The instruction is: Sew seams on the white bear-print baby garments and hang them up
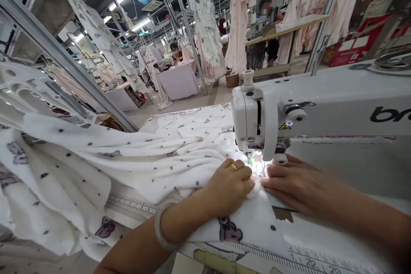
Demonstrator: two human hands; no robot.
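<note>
A white sewing machine (321, 102) stands on the table at the right, its needle area lit just above my hands. White printed fabric (128, 158) with small grey dots and animal figures is spread from the left under the needle. My left hand (229, 186), with a gold ring and a pale bangle on the wrist, is closed and pinches a fold of the fabric right in front of the presser foot. My right hand (298, 184) lies flat with fingers stretched out, pressing the fabric edge beside the foot.
A ruler strip (308, 261) runs along the table's near edge. A white plastic rack (32, 94) stands at the left. Hanging garments (205, 17) and metal frames fill the aisle behind. Other people sit at sewing tables (180, 79) farther back.
</note>
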